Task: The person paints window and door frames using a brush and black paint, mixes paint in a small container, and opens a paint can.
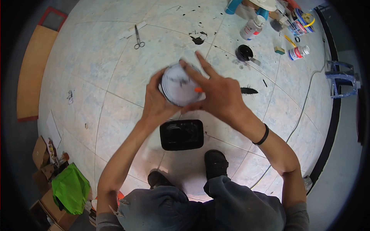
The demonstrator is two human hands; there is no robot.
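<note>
A round whitish tub (178, 85) with black smears on its face is held up in front of me, slightly blurred. My left hand (156, 98) is closed around its left side. Over its right side, my right hand (221, 94) spans the rim with thumb and fingers, one finger raised. An orange tip shows at the palm, and dark bristles (249, 91) stick out past the back of this hand. They look like two ends of a brush; its middle is hidden. Below the tub, a black rectangular tray (182, 134) lies on the floor near my feet.
Scissors (138, 38) lie at the far left. Toward the far right are a white bottle (251, 29), a small black cup (244, 52), a smaller bottle (297, 53) and a bucket (301, 24). A green bag (71, 188) sits among boxes at left. A cable (304, 109) crosses the right side.
</note>
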